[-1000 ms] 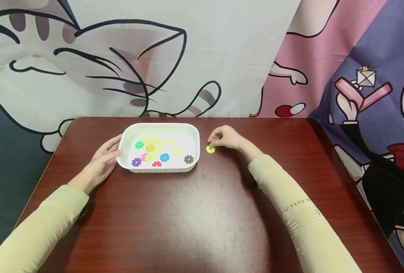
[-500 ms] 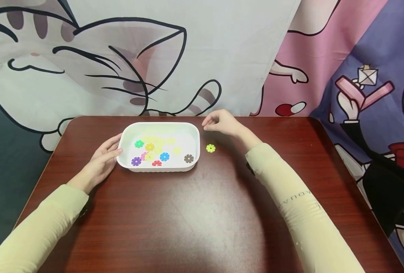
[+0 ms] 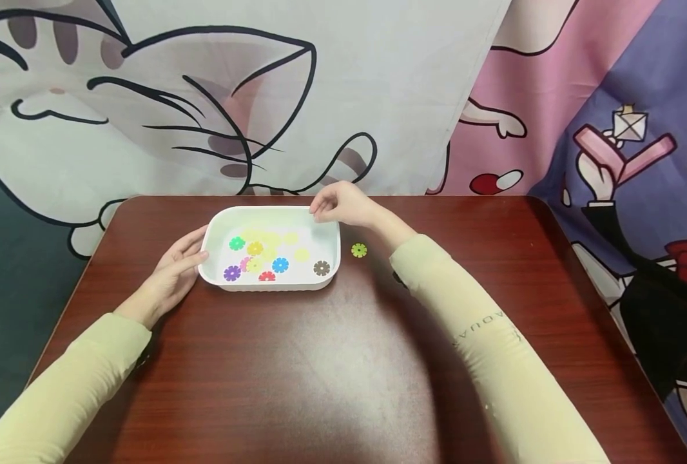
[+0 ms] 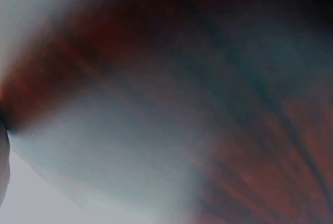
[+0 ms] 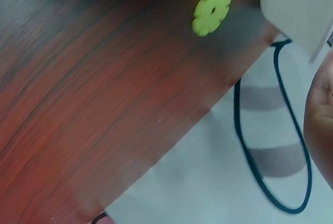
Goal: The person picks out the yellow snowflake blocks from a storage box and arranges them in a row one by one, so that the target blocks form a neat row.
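In the head view a white plastic tray lies near the table's far edge. Flower-shaped plastic discs are in it, among them a green one, a purple one, a blue one and a brown one, with several pale yellow ones. My left hand holds the tray's left end, thumb at the rim. My right hand hovers over the back right corner, fingers loosely bent, nothing visible in them. A yellow-green disc lies on the table right of the tray, also seen in the right wrist view.
The dark red wooden table reaches back to a cloth backdrop printed with cartoon figures, hanging right behind its far edge. The left wrist view is blurred.
My right hand has let go of the yellow-green disc on the table, lifted, and moved left over the tray's back right corner. My left hand stays at the tray.
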`<state>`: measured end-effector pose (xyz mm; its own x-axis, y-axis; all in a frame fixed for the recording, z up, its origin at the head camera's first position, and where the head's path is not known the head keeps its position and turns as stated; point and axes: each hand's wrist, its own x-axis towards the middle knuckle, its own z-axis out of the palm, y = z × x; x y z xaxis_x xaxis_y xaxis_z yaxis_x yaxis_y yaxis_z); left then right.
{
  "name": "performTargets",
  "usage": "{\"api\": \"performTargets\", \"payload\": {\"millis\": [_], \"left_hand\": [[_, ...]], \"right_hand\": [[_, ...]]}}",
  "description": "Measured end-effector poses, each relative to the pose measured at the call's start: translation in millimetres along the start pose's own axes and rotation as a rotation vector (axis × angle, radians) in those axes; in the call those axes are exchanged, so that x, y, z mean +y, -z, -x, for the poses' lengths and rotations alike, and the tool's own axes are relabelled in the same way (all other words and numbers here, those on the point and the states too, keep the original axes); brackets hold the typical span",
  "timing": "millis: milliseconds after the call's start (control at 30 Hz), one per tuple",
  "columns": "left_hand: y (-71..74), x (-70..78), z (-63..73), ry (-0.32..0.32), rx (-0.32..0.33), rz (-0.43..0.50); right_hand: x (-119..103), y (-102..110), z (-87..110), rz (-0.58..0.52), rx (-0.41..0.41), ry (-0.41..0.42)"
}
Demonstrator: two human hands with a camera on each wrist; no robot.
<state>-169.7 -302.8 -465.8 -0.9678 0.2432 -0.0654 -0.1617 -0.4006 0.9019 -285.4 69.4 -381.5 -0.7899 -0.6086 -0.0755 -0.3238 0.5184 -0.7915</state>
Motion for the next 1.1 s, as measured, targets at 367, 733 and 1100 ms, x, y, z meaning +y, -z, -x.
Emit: {"api": "performTargets", "payload": {"millis": [367, 733, 1100], "left_hand": [[-0.3, 3.3, 0.4, 0.018, 0.029, -0.028], [-0.5, 4.1, 0.2, 0.007, 0.043, -0.023], [-0.7, 1.2, 1.3, 0.039, 0.064, -0.068]], "right_hand": [[-12.5, -28.0, -21.9, 0.067, -0.178, 0.077], [-14.1, -44.2, -32.4, 0.211, -0.296, 0.100], [-10.0, -56.9, -33.2, 0.362, -0.365, 0.074]]}}
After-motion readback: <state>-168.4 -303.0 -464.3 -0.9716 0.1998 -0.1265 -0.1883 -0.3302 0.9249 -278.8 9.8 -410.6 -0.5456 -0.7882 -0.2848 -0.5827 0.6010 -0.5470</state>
